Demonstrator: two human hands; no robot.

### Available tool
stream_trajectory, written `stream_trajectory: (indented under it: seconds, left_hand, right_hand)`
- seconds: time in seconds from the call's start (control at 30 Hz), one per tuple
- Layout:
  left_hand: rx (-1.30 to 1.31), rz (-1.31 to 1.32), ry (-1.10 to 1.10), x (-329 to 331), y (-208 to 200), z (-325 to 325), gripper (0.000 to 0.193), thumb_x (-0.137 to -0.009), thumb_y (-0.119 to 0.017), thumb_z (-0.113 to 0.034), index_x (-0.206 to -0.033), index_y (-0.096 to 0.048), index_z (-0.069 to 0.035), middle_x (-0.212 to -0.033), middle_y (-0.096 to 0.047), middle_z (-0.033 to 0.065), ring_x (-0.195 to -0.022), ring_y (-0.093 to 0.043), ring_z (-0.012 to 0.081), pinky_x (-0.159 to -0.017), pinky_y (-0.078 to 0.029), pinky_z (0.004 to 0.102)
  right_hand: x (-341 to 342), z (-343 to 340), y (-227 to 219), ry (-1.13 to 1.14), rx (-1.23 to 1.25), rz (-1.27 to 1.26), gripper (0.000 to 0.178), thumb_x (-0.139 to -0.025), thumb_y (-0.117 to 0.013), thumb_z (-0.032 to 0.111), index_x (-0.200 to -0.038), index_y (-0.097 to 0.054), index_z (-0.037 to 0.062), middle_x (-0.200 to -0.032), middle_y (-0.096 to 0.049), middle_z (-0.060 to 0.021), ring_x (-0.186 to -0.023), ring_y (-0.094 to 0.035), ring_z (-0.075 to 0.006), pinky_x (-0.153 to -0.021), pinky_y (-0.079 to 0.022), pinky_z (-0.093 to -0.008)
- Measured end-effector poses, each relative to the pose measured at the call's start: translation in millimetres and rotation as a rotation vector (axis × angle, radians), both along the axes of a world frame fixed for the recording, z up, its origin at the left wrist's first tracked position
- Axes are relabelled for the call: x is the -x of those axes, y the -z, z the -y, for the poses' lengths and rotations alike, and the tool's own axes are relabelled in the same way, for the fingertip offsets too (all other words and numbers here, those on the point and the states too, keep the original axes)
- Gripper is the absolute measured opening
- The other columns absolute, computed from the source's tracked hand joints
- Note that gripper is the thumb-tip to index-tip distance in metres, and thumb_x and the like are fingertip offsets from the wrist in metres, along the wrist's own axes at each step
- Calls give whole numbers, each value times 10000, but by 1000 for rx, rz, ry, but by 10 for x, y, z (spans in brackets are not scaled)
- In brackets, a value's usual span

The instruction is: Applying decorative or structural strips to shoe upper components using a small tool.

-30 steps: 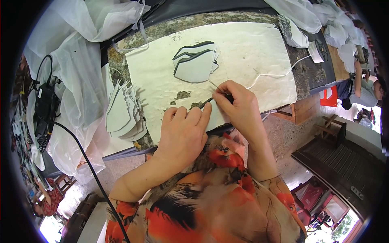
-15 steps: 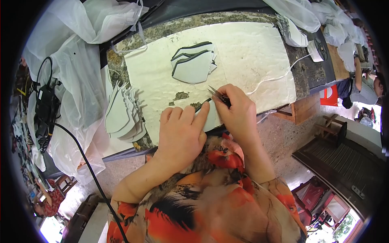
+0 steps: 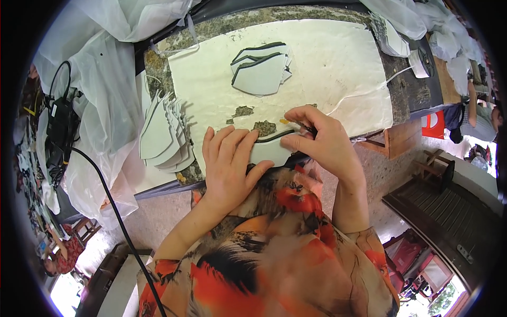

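Observation:
A pale panel [image 3: 270,151] with a black strip along its curved upper edge lies at the near edge of the work board. My left hand [image 3: 227,162] rests flat on the panel's left part, fingers stretched and slightly apart. At its right end my right hand [image 3: 328,138] is closed, thumb by the black strip, with dark, pointed snips [image 3: 307,128] mostly hidden among its fingers. Beyond my hands lies a small pile of similar black-edged panels [image 3: 260,76]. To the left, a fanned stack of pale panels [image 3: 165,138] shows no black edging on most pieces.
Cream sheeting [image 3: 327,58], torn in places, covers the board. A white cord [image 3: 364,94] runs across it to a round white device [image 3: 421,63] at the right. Plastic bags [image 3: 100,105] heap at the left, beside a black adapter with a cable [image 3: 60,129]. A wooden stool [image 3: 435,168] stands right.
My right hand has drawn the snips' tip back among its fingers and moved right. My left fingers have shifted left, uncovering more of the panel's black edge. The whole view has shifted slightly.

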State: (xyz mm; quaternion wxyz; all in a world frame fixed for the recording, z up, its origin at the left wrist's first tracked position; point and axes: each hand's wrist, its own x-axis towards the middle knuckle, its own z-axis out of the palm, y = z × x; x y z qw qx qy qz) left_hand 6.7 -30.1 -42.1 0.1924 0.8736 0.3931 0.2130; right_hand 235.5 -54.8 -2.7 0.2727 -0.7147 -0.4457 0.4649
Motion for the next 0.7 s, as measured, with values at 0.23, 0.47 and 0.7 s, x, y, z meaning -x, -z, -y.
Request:
stream_trajectory:
  seconds: [0.23, 0.47, 0.7]
  left_hand:
    - [88, 68, 17, 43, -27, -30, 427, -792, -843, -332, -1102, -682, -86, -1239, -596, 100, -1272, -500, 348, -1165, -287, 601]
    - [247, 138, 156, 23, -79, -205, 155, -902, -729, -207, -984, -699, -79, -1215, -614, 76, -1278, -491, 365, -1177, -262, 601]
    - [733, 241, 356, 189, -344, -478, 193, -943, -643, -119, -1109, -720, -56, -1286, -628, 74, -1383, -448, 337, -1210, -275, 482]
  right_hand:
    - [-33, 51, 2, -83, 70, -93, 196, -852, -771, 192, -930, -726, 19, -727, -601, 22, -681, -495, -48, -608, -411, -238]
    - [14, 56, -127, -84, 45, -110, 155, -857, -758, 166, -892, -728, 18, -719, -597, 28, -670, -499, -41, -589, -404, -233]
    - [-47, 24, -206, -136, 31, -198, 122, -853, -751, 136, -863, -717, 18, -742, -610, 39, -683, -488, -35, -604, -389, -224]
